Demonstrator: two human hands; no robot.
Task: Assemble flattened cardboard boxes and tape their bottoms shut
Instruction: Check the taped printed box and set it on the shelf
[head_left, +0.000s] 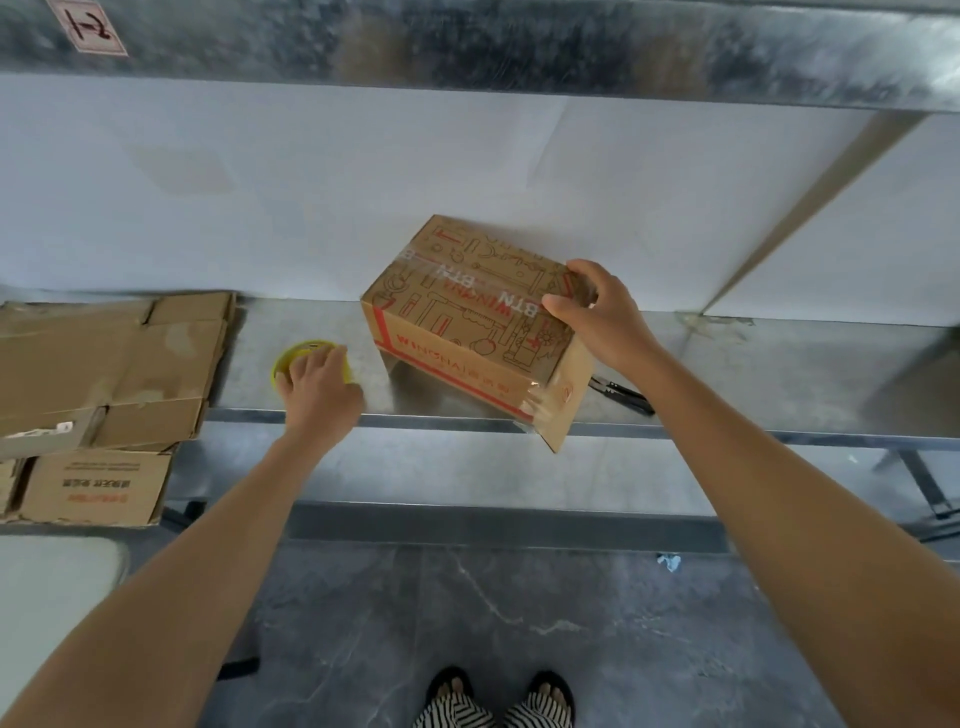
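On the grey metal tabletop (779, 374), items are listed as follows.

Partly hidden: a yellow roll of tape (284, 364) is covered by the left hand (319, 384), whose fingers (332, 358) are curled over it in a grasp, though detail is softened by blur. A thin black tool (626, 397), mostly concealed behind the box and the right forearm, cannot be identified. A stack of flattened brown cardboard boxes (104, 358) is cut off by the left edge.

Writing: a brown printed cardboard box (457, 332), set tilted with its near corner overhanging the tabletop's front edge, is marked "WINGNA" in red on its side. "BTN" is read upside down on the clear tape strip (498, 296) across its closed upper face. Its far right corner is gripped by the right hand (597, 317), thumb on top, fingers (584, 270) curled over the edge. A white label (88, 26) above is handwritten "1-2".

Containers: on the lower shelf (467, 467), a further brown carton (93, 488) carries print too small to be read; its contents are not visible.
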